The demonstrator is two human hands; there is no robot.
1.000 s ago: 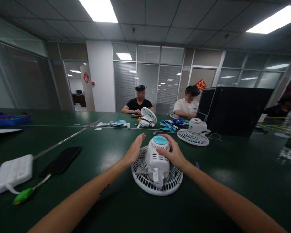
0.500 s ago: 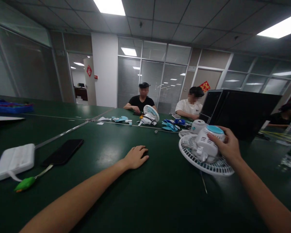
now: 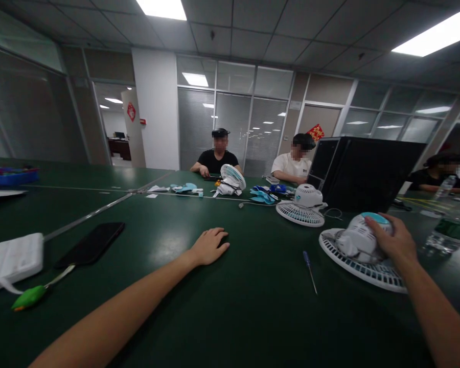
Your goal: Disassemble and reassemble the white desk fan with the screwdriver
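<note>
My right hand (image 3: pixel 393 241) grips the motor housing of a white fan with a light blue cap (image 3: pixel 358 250). The fan lies grille-down at the right of the dark green table (image 3: pixel 233 306), slightly tilted. My left hand (image 3: pixel 209 245) rests palm down on the table in the middle, fingers loosely spread, holding nothing. A small blue-handled screwdriver (image 3: pixel 309 270) lies on the table between my two hands, left of the fan.
A second white fan (image 3: pixel 302 205) lies face down behind it, beside a black box (image 3: pixel 368 174). At left lie a black phone (image 3: pixel 90 244), a white case (image 3: pixel 11 260) and a green tool (image 3: pixel 30 296). People sit at the far side with fan parts (image 3: pixel 230 181). A water bottle (image 3: pixel 442 237) stands far right.
My right hand carried the fan from the middle of the table out to the right and lowered it. My left hand let go and settled flat on the table. The screwdriver is uncovered.
</note>
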